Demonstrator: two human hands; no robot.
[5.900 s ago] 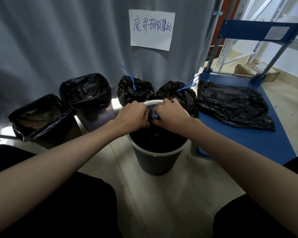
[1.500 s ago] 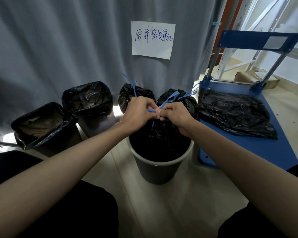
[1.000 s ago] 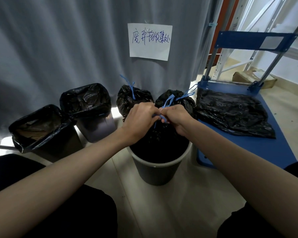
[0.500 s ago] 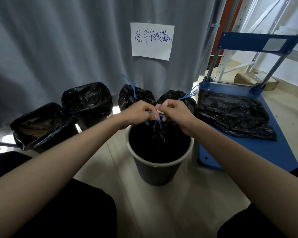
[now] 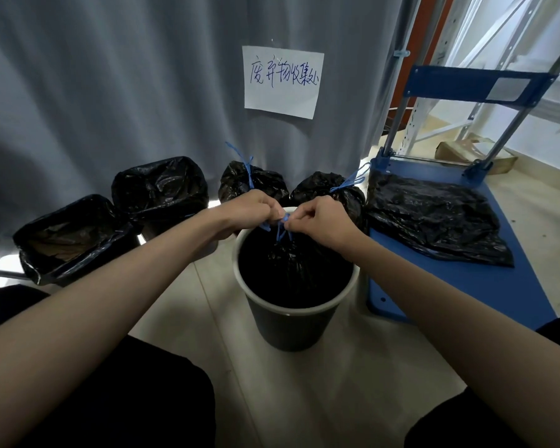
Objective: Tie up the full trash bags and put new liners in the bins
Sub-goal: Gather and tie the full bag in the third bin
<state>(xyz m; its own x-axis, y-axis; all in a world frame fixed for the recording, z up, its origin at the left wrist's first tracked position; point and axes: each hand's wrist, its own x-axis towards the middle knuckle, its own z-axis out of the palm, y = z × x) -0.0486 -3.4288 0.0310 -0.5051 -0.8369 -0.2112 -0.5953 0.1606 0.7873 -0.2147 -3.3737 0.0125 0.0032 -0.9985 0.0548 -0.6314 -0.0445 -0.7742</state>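
Grey curtain behind, and at twelve o'clock over the round bin (image 5: 296,313) the left hand (image 5: 249,210) and right hand (image 5: 320,221) each pinch the blue drawstring (image 5: 282,229) of the gathered trash bag (image 5: 299,270), mid-knot, so next comes a firm tightening pull.

Open floor (image 5: 353,376) before the bin (image 5: 291,328) (tied bags (image 5: 253,182) crowd behind, blue cart (image 5: 466,286) blocks right).

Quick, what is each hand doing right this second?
Left hand: closed, pinching the blue drawstring of the black bag in the round bin.
Right hand: closed, pinching the same drawstring from the other side.
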